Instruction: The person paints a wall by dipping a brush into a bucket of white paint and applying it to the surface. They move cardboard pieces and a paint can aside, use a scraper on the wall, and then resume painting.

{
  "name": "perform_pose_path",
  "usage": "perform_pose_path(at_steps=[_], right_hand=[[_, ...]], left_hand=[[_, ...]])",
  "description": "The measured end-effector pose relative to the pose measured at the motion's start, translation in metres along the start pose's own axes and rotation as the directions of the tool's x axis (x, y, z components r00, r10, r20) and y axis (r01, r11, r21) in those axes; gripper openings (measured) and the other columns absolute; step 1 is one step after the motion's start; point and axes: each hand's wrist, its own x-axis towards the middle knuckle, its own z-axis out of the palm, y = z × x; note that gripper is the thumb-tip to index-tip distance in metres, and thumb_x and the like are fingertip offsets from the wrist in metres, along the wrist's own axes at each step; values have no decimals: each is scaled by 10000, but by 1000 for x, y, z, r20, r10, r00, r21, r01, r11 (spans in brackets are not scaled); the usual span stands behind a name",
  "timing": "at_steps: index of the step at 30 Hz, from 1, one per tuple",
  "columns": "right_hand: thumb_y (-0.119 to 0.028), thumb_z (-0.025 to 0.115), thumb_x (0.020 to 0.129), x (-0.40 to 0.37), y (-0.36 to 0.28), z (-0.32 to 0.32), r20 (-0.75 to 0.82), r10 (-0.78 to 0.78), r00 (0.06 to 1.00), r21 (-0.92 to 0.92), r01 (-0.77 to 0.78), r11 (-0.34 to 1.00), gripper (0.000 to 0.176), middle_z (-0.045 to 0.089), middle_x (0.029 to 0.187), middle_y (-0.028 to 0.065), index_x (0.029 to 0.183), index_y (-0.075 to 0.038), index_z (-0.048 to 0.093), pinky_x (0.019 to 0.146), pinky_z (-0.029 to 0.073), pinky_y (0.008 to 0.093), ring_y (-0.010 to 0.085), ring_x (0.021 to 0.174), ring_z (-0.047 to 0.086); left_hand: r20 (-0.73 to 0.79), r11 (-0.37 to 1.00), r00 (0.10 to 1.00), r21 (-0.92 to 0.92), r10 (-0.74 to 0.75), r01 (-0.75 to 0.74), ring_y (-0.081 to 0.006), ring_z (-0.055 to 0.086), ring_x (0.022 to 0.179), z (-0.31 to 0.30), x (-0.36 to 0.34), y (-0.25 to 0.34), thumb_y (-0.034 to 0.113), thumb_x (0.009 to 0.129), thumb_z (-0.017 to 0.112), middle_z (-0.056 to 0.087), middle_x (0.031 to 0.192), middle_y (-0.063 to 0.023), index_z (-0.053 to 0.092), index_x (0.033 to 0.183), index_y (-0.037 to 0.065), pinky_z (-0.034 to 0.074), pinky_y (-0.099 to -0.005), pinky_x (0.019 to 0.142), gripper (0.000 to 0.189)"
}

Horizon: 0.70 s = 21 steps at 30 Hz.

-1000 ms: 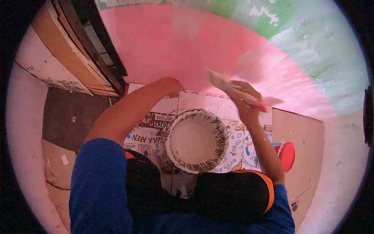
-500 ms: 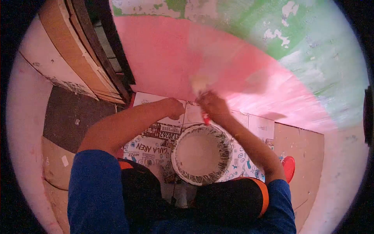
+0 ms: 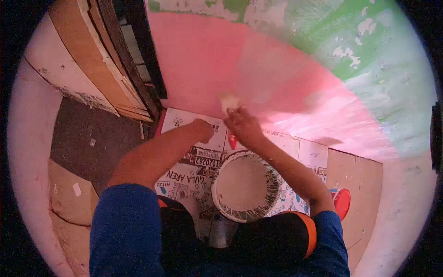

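A paintbrush (image 3: 228,100) with pale bristles and a red handle is gripped in my right hand (image 3: 245,127). Its bristles, blurred by motion, are against or very near the lower part of the pink-painted wall (image 3: 198,60); contact cannot be made out. My left hand (image 3: 203,130) is closed in a fist above the cardboard, just left of the brush, and nothing shows in it. Below both hands and between my knees stands a round bucket (image 3: 276,184) with a paint-streaked rim and pale pinkish contents.
Printed cardboard (image 3: 184,177) covers the floor along the wall base. Wooden boards and a dark frame (image 3: 138,55) stand at the left. A red round object (image 3: 342,204) lies beyond my right elbow. Higher up, the wall has patchy green paint (image 3: 323,27).
The brush and my right hand have moved left along the lower wall. My left fist has shifted slightly left too. The view has shifted a little, so the bucket appears further right.
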Motion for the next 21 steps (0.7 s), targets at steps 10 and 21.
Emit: perform_pose_path(at_steps=[10,21], right_hand=[[-40,623,624,48,41,-151,-590,240,771,170,-173,970,193,585,809,85,804,-107,600,633,465,320,242,758,550],[-34,638,680,-43,80,-124,-466,516,719,417,-336,844,244,574,831,62,900,-133,596,704,467,331,248,826,540]], left_hand=[[188,999,982,-23,-29,34,-243,580,869,-22,-1,17,179,642,597,601,965,-107,643,875,80,471,-388,671,257],[1,997,997,-29,71,-71,-301,588,790,-36,8,29,170,662,550,608,834,-147,616,807,15,477,-416,651,222]])
